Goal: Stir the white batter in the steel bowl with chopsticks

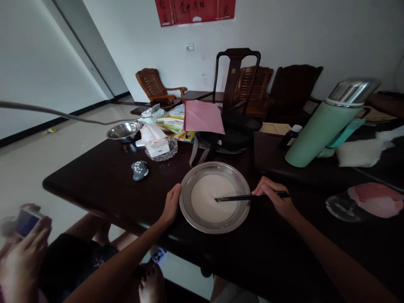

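The left hand (172, 203), fingers together, touches a metal bowl (214, 228) of milky liquid (208, 208) between both hands; the right hand (277, 199) pinches black chopsticks (236, 197), probably a pair, tips in the liquid.

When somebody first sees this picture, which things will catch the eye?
Most likely the round silver metal bowl of whitish liquid, mid-picture on the dark table, with the right hand holding a slim black utensil in it. Then perhaps the tall pale-green flask with metal cap at the right, and the red banner with black writing high on the wall.
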The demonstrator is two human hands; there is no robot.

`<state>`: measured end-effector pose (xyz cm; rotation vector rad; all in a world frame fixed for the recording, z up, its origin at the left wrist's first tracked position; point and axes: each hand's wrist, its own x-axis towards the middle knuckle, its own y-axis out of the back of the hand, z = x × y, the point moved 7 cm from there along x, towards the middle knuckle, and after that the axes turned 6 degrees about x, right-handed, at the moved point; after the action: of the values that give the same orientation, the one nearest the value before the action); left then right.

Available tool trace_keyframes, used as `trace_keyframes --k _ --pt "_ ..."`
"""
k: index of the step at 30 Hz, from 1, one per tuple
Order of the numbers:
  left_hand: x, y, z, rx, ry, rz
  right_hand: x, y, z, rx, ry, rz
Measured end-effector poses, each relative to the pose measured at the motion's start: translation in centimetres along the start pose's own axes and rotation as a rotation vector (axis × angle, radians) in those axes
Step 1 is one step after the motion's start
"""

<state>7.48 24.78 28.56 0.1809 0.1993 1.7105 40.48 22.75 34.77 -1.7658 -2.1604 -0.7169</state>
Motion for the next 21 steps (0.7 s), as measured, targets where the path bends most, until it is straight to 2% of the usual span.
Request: trace_keyframes --k 4,7,10,13,16,21 --pt "0.0 0.1 0.1 0.017 0.0 0.002 0.0 -1.1 0.0 -0.056 0.031 -0.077" --pt "0.1 0.2 0.1 0.016 0.002 0.006 0.1 -0.5 0.4 -0.09 0.013 -0.007" --pt "0.1 0.1 0.1 0.009 0.003 0.008 0.0 0.4 0.5 -0.021 -0.017 0.059" --pt "0.0 0.1 0.2 0.008 0.001 0.007 -0.1 0.1 0.5 0.03 -0.039 0.032" --pt "0.0 0.1 0.2 0.013 -0.002 0.016 0.0 -0.7 0.4 -0.019 -0.026 -0.012" --pt "-0.1 0.1 0.3 0.015 0.0 0.016 0.0 0.2 0.4 -0.032 -0.022 0.065"
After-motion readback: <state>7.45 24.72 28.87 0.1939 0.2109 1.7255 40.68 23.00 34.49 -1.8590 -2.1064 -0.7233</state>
